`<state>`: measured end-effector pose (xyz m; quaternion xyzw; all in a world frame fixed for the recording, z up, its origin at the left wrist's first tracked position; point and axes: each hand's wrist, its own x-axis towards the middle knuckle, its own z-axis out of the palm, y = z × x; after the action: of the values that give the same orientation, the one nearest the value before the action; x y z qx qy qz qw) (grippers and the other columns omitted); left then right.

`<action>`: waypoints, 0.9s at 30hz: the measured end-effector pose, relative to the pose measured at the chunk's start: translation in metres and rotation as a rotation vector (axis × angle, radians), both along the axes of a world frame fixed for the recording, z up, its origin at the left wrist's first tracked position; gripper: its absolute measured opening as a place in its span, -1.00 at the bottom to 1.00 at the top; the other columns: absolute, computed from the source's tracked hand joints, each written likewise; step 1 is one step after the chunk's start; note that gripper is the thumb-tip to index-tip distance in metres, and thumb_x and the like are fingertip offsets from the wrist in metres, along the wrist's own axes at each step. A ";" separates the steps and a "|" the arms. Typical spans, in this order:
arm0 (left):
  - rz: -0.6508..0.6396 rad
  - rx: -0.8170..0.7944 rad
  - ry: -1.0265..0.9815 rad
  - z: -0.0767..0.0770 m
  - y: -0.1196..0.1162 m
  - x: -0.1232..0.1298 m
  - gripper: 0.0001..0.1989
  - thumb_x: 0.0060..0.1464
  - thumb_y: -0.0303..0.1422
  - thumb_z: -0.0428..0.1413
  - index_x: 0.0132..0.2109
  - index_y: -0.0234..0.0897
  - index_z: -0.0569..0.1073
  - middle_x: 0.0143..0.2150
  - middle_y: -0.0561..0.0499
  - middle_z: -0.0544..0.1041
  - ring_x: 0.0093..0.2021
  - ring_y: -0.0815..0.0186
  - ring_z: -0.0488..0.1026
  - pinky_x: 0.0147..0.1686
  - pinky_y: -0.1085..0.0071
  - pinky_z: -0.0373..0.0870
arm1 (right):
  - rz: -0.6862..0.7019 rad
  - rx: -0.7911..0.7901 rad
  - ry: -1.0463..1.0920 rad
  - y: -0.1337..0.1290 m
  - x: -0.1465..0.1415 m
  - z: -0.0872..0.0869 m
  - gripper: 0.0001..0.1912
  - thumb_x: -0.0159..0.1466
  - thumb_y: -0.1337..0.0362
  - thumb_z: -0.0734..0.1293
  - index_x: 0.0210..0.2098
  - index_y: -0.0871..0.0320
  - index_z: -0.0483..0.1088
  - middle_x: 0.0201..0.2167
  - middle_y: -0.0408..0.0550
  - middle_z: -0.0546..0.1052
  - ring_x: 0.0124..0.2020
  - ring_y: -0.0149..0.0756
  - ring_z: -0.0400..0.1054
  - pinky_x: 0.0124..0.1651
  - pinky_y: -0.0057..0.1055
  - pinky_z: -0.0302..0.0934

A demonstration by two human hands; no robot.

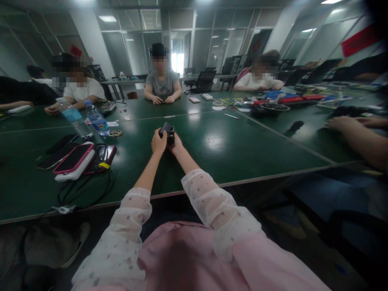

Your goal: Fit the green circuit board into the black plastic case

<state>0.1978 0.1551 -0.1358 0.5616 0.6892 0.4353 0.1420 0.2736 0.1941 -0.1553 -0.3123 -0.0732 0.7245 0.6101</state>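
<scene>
Above the green table (230,149), both my arms reach forward around a small black boxy object (167,130) with a flat dark face on top. My left hand (159,142) has its fingers closed around the left side of it. On the right side, my right hand (176,144) grips it, with most of its fingers hidden behind the object and the wrist. What kind of device it is cannot be made out at this size.
To the left stand two water bottles (97,118), with phones (74,157) and a black cable (87,190) nearer me. Cables and tools (273,101) lie heaped at the far right. People (163,83) sit across the table; another person's arm (354,133) rests at the right.
</scene>
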 end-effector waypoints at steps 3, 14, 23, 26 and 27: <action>-0.002 0.014 -0.006 -0.002 0.003 -0.001 -0.53 0.22 -0.10 -0.13 0.20 -0.13 0.26 0.10 -0.11 0.47 0.08 0.12 0.42 0.06 0.22 0.31 | -0.001 -0.011 -0.004 -0.001 0.000 0.001 -0.77 0.36 0.22 0.18 -0.32 0.18 0.40 -0.56 -0.18 0.51 -0.49 -0.40 0.42 -0.32 -0.46 0.42; -0.012 0.020 -0.034 -0.004 0.006 -0.003 -0.53 0.21 -0.10 -0.11 0.19 -0.15 0.28 0.09 -0.14 0.47 0.08 0.10 0.42 0.07 0.19 0.30 | -0.009 -0.014 -0.012 0.000 0.000 0.000 -0.79 0.36 0.22 0.20 -0.30 0.17 0.40 -0.54 -0.19 0.51 -0.47 -0.40 0.43 -0.33 -0.47 0.41; -0.028 0.036 -0.046 -0.004 0.004 -0.002 -0.53 0.21 -0.12 -0.11 0.19 -0.16 0.28 0.12 -0.14 0.46 0.11 0.11 0.40 0.10 0.19 0.28 | -0.005 -0.016 -0.017 0.001 0.001 -0.001 -0.80 0.36 0.21 0.20 -0.26 0.17 0.40 -0.53 -0.19 0.50 -0.47 -0.40 0.41 -0.33 -0.46 0.41; -0.030 0.042 -0.051 -0.005 0.005 -0.002 -0.53 0.21 -0.12 -0.10 0.19 -0.17 0.28 0.12 -0.15 0.45 0.11 0.09 0.40 0.10 0.17 0.28 | -0.003 -0.009 -0.014 0.000 0.001 -0.001 -0.80 0.36 0.21 0.19 -0.25 0.17 0.40 -0.52 -0.19 0.51 -0.46 -0.40 0.42 -0.34 -0.46 0.41; -0.029 0.044 -0.053 -0.005 0.006 -0.002 -0.53 0.21 -0.12 -0.10 0.19 -0.18 0.28 0.12 -0.15 0.45 0.11 0.09 0.40 0.10 0.17 0.28 | -0.002 -0.008 -0.014 0.000 0.001 -0.001 -0.79 0.36 0.21 0.19 -0.26 0.17 0.40 -0.51 -0.18 0.51 -0.46 -0.40 0.42 -0.34 -0.45 0.41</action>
<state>0.1956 0.1607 -0.1412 0.5628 0.6672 0.4631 0.1539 0.2747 0.1944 -0.1565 -0.3199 -0.0744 0.7218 0.6092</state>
